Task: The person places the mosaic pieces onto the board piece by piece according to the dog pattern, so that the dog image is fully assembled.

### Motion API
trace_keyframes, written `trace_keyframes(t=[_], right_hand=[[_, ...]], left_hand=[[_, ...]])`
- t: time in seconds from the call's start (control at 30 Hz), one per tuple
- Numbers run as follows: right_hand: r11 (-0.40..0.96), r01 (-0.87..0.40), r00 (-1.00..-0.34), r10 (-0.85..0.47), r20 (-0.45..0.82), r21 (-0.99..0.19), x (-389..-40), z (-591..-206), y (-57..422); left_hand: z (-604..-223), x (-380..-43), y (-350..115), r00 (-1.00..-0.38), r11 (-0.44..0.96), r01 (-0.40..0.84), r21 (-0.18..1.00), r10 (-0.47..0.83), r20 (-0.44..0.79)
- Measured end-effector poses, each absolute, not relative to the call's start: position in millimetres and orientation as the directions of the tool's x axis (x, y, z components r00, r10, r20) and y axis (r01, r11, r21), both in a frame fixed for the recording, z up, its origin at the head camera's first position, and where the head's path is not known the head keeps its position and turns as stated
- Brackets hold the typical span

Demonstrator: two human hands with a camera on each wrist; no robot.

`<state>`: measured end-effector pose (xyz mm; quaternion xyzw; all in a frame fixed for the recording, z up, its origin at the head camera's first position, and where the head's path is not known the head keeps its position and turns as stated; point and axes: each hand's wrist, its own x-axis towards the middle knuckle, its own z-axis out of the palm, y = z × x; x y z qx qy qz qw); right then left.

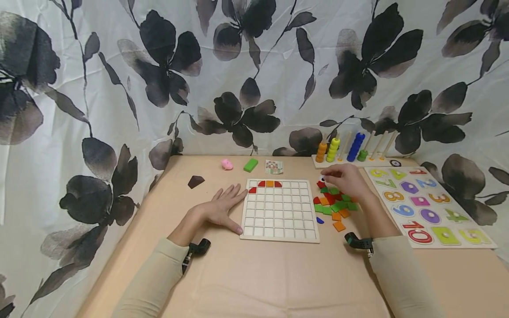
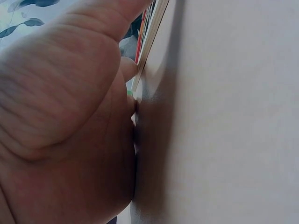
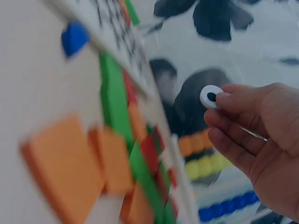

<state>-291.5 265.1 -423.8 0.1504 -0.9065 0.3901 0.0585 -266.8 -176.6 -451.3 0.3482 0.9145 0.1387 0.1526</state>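
Observation:
A white gridded board (image 1: 277, 216) lies on the table, with red and orange pieces (image 1: 270, 183) set in cells near its top left. At its left edge rests my left hand (image 1: 218, 210), fingers spread and thumb against the lower left corner. Between thumb and fingertips, my right hand (image 1: 351, 182) pinches a small round white eye piece (image 3: 209, 96) with a black dot. That hand is raised over the far end of a loose heap of red, green and orange pieces (image 1: 338, 206), right of the board. A blue piece (image 1: 320, 220) lies close to the board's right edge.
Behind the heap stands a peg rack (image 1: 367, 163) with coloured beads. A number puzzle board (image 1: 423, 207) lies at the right. Along the back are a pink object (image 1: 226, 164), a green block (image 1: 250, 165), a small picture card (image 1: 274, 167) and a dark brown piece (image 1: 195, 181).

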Motion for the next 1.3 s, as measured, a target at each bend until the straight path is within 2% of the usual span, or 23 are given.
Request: trace_keyframes(t=[0.23,0.53,0.83,1.3], right_hand=[[0.580,-0.389,-0.918,-0.311,0.247,-0.716,-286,-395,219],[0.521,-0.434,-0.877,-0.430,0.213,-0.735,-313,-400,151],[0.581,-0.451,-0.852,-0.506,0.133,-0.677,-327,-430,103],[0.660,-0.458,-0.861,-0.497,0.110,-0.595,-325,-439,79]], left_hand=[[-451,-266,-176,-0.720,0.728,0.595,0.340,0.671,-0.177],[-453,-265,-175,-0.716,0.722,0.589,0.364,0.675,-0.181],[-452,-266,-177,-0.715,0.724,0.588,0.360,0.673,-0.188],[-453,-266,-176,-0.716,0.724,0.595,0.350,0.675,-0.179]])
